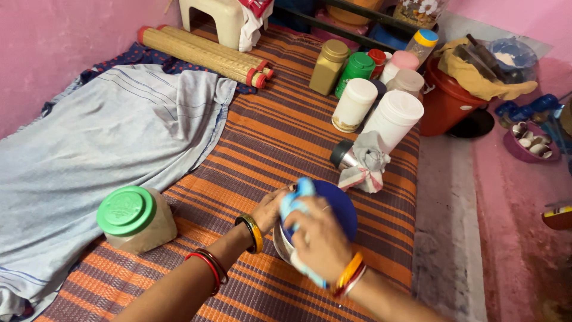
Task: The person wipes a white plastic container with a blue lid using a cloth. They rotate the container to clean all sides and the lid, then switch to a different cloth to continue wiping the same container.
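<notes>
A steel container with a round blue lid (338,206) stands on the orange striped mat (268,131) in front of me. My left hand (271,209) grips its left side, fingers curled around the rim. My right hand (319,238) presses a light blue cloth (293,206) against the lid's near left part. Bangles ring both wrists. The container's body is mostly hidden behind my hands.
A green-lidded jar (136,217) stands to the left. A small steel tin wrapped in a grey rag (362,161) lies just beyond. Several plastic jars (381,89) cluster at the back, beside a red bucket (447,98). A grey sheet (107,137) covers the left.
</notes>
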